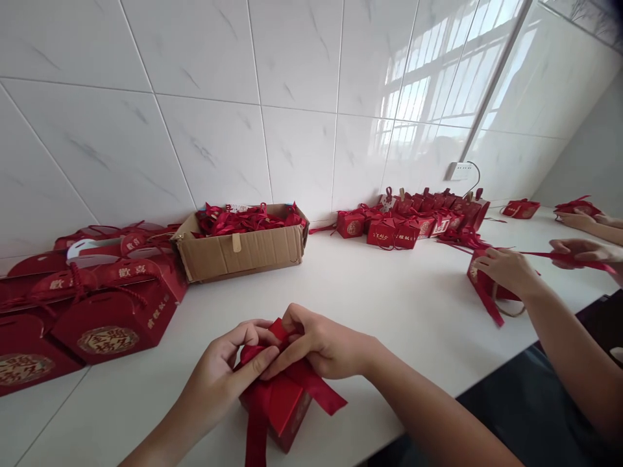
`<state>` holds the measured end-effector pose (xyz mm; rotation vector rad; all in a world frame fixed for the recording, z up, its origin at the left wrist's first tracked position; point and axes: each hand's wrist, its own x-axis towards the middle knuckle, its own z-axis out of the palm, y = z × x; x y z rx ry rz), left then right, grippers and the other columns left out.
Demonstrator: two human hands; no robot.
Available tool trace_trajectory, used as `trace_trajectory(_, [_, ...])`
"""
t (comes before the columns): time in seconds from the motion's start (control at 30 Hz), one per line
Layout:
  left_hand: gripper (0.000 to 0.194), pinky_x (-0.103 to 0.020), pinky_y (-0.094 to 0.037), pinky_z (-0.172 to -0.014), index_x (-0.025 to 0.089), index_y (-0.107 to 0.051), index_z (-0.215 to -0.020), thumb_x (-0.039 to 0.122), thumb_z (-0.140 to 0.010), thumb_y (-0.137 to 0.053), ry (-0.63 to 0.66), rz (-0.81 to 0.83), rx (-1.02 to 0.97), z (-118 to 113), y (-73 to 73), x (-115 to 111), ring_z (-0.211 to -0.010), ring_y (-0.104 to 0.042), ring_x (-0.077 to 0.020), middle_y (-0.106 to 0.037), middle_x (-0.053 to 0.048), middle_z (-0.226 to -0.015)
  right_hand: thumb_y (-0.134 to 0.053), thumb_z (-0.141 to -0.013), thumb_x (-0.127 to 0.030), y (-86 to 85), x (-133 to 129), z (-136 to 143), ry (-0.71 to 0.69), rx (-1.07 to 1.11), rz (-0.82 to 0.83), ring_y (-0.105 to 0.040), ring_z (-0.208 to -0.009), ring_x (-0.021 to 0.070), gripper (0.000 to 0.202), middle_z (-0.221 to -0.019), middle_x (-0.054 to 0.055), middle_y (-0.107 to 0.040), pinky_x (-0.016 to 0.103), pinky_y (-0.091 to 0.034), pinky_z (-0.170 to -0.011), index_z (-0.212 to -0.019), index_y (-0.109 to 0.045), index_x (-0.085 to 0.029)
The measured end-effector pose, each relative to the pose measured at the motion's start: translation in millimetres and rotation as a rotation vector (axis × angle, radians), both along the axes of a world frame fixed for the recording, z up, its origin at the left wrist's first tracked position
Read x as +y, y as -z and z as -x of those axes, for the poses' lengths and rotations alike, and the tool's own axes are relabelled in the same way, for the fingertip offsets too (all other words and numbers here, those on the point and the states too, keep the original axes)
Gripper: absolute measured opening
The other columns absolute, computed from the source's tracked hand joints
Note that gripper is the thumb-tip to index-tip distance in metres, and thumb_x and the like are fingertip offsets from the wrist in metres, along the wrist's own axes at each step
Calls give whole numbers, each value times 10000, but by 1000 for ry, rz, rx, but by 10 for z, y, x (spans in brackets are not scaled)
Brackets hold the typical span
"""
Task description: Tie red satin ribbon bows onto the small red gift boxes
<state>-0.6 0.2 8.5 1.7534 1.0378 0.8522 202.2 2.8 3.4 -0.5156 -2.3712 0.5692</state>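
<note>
A small red gift box [285,405] stands on the white counter close in front of me. Wide red ribbon [324,392] lies over its top, one end trailing to the right and another hanging down the front. My left hand [238,363] is closed on the ribbon at the top of the box, thumb and fingers pinching. Right beside it, my right hand [316,340] pinches the ribbon too, its fingertips bent in. The fingers of both hands meet over the box and hide the middle of the ribbon.
A cardboard box [243,256] full of red ribbons stands by the tiled wall. Large red gift boxes [109,324] line the left side. Several small red boxes [392,233] cluster at the back right. A co-worker's hands [509,269] work ribbon on another red box at the right.
</note>
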Motion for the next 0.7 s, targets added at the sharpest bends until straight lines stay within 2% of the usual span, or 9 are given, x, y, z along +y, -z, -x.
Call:
trace_trajectory(0.2, [401,-340,-490,-865,211,-363,-573,436,-732,-653,-56,12,-26,-36,-19,-11,-1113,-545,-286,-687,-91,-955,-399,-707,125,-6,8,1,16,-10,23,-400,-843,136,509,-849,21,-317,263,-479,-775,-906,-738,-200])
trace_trajectory(0.4, [390,-298,-525,-770,197,-404,-569,446,-725,-660,-41,49,-45,-27,-37,-5,-972,-618,-255,-682,-94,-1027,-403,-714,117,-6,-4,14,19,-13,13,-387,-851,138,491,-828,16,-297,253,-474,-775,-919,-736,-180])
trace_trajectory(0.7, [337,-282,-536,-743,188,-454,-589,414,-737,-656,-38,72,-63,-27,-57,-1,-933,-632,-238,-668,-94,-1073,-407,-775,86,-29,-20,34,42,-61,31,-388,-835,138,470,-823,17,-306,253,-482,-755,-951,-732,-206])
